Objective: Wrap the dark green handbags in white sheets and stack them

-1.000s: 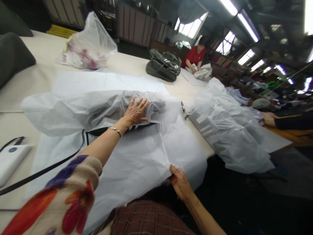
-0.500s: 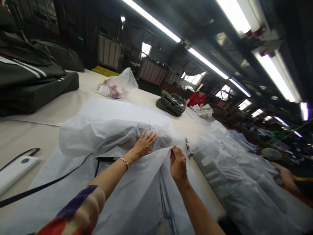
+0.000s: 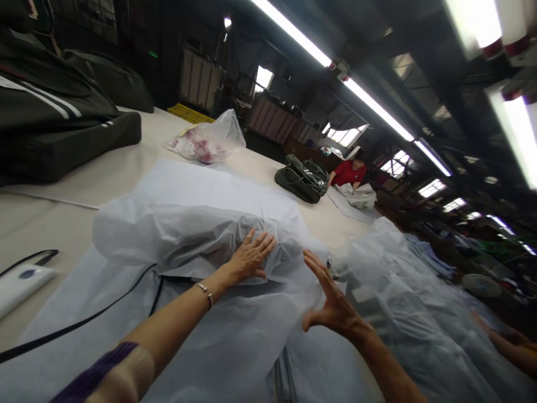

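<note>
My left hand point(image 3: 253, 256) lies flat with fingers spread on a bundle point(image 3: 201, 232) under thin white translucent sheeting; something grey shows through. Just to its right, my right hand point(image 3: 335, 308) is held open beside the bundle, thumb and fingers wide apart, with nothing in it. A loose flap of the white sheet point(image 3: 235, 336) spreads below both hands. Out from under the bundle's near side runs a black strap point(image 3: 92, 314) toward the left edge. What the sheeting covers cannot be made out.
Dark bags with white stripes point(image 3: 62, 134) fill the table's far left. A clear plastic bag point(image 3: 210, 140) and a dark green bag point(image 3: 302, 178) stand behind. Plastic-covered goods point(image 3: 411, 302) lie right, near another person's arm point(image 3: 509, 350). A white device point(image 3: 25, 288) lies left; a person in red point(image 3: 349, 172) works beyond.
My right hand has let go of the sheet's edge and opened; the flap has dropped flat against the bundle. My left hand stays on the bundle. The view has shifted slightly.
</note>
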{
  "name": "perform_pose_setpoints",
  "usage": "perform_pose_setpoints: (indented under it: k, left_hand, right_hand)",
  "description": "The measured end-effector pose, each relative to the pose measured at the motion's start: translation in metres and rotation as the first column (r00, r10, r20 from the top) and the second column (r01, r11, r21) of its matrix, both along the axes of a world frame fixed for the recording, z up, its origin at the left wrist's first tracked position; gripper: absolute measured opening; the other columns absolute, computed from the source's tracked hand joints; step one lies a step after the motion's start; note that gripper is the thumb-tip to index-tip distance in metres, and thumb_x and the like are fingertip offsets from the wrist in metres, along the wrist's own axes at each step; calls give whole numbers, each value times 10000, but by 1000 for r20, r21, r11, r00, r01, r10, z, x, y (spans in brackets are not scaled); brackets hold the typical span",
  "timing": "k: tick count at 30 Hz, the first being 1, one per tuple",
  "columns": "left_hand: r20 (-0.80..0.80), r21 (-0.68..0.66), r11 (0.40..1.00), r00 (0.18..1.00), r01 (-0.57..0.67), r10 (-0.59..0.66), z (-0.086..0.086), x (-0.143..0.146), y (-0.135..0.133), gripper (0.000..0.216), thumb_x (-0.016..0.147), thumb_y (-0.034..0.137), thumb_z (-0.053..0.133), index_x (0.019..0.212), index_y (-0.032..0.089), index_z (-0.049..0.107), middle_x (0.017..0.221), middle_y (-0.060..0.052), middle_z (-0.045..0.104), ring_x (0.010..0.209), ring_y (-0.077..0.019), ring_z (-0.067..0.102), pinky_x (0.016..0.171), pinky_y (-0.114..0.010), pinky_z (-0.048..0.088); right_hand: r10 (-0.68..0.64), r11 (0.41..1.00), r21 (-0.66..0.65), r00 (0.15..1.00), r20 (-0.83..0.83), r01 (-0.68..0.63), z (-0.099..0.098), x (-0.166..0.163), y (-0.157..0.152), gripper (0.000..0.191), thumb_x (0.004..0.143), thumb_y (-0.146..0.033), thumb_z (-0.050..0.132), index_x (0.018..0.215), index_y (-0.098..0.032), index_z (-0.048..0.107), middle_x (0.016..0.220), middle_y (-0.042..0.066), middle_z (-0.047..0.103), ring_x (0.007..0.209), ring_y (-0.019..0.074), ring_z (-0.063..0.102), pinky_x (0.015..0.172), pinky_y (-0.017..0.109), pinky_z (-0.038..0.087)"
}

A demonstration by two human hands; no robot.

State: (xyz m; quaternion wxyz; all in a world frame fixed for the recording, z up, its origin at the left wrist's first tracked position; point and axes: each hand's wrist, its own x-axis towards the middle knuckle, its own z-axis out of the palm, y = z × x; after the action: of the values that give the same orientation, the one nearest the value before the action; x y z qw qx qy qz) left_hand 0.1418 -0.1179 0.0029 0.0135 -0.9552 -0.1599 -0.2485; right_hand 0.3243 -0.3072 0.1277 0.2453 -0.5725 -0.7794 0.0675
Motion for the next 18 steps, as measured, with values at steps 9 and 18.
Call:
perform_pose_setpoints:
  k: [9,18]
  left_hand:
    - [-62,-19,1000,998,-17,16,6,1,0,909,807,559,640,1519,200,202,1561,-135,305,1446,-321,236,1194,-583,76]
    - [-48,-21,1000,999,-15,14,4,1,-1,946,791,574,656,1515,175,198,1559,-134,310,1446,-308,235,1196,-578,27]
  right_hand:
    - [210,977,-108,885,414,-182,-1,17,-27,630,880,-198,588,1466,-300,382,1503,68,425,1431,281,299,1189,581,183]
    - [320,947,-91,934,160,-309,7,-2,-10,287,893,-178,551,1116,-282,699,1145,43,713,1107,200,630,1000,401,481]
